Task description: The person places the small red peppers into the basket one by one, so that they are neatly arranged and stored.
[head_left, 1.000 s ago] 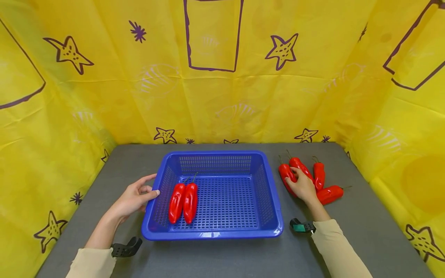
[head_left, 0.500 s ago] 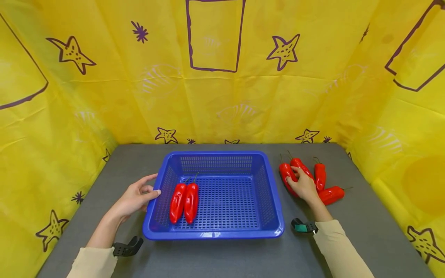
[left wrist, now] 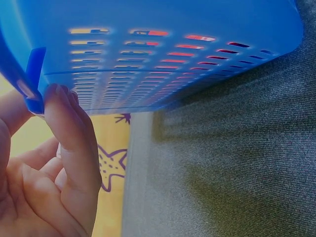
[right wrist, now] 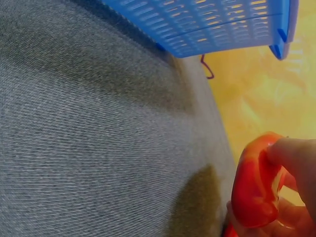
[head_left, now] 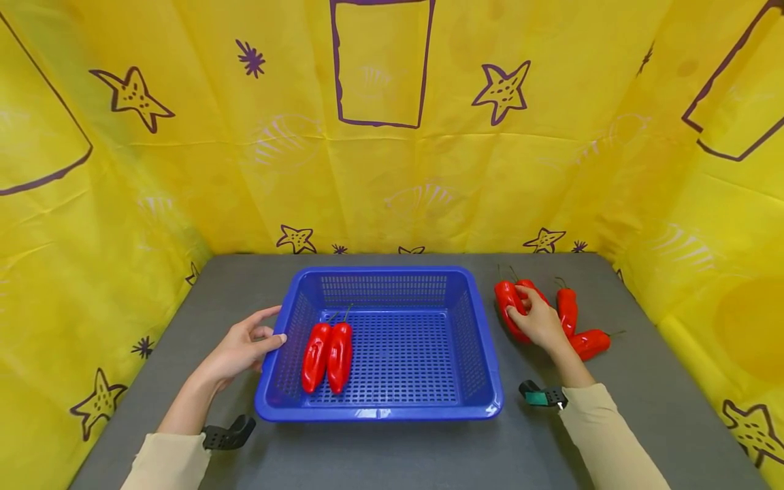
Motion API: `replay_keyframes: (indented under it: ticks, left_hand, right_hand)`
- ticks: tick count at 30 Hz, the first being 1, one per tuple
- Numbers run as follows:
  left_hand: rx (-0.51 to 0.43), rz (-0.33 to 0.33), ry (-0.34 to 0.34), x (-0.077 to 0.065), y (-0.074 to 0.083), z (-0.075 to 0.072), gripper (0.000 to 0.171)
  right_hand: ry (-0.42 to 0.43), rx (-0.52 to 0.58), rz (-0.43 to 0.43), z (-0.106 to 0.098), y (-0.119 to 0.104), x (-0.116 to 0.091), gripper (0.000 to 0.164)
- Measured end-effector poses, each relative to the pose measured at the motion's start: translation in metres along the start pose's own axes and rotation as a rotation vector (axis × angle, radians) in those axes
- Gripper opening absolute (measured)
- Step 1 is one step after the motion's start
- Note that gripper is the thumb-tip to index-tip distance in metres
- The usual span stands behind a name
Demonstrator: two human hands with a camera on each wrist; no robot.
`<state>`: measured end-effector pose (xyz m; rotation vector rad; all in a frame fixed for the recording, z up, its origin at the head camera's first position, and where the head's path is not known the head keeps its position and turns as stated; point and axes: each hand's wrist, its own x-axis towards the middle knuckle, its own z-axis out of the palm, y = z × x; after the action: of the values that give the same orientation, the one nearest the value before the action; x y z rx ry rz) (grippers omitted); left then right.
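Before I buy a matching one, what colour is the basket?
The basket is blue, clearest in the head view.

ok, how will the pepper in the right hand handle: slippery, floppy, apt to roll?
Probably slippery: the pepper has glossy highlights. Likely fairly stiff: it looks full, with no sag visible where the right hand pinches it. Could roll sideways if set down, given its rounded body.

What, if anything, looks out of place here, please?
Nothing looks spilled or damaged. The only mildly odd thing is one red pepper near the right hand: it lies nearly crosswise, stem rightward, whereas the two peppers in the blue basket have stems pointing to the back.
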<state>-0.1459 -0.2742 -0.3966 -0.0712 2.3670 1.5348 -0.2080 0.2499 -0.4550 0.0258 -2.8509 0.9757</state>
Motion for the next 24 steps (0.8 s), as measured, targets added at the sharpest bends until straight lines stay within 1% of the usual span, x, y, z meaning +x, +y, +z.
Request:
replay_keyframes:
  ticks: [9,13,19,24]
  left_hand:
    - [0.009,-0.002,0.002,-0.001,0.001,0.000,0.072]
    - [0.008,-0.002,0.000,0.000,0.000,0.001,0.072]
    - [0.004,-0.002,0.000,0.000,0.000,0.000,0.072]
    - [0.001,-0.004,0.000,0.000,0.000,0.000,0.072]
  right_hand:
    - [-0.010,0.001,-0.009,-0.010,-0.008,0.002,0.053]
    - [-0.022,0.004,-0.010,-0.018,-0.014,0.002,0.055]
    - [-0.040,0.021,-0.038,-0.029,-0.024,0.003,0.056]
    - [-0.064,0.041,-0.038,-0.037,-0.036,0.003,0.059]
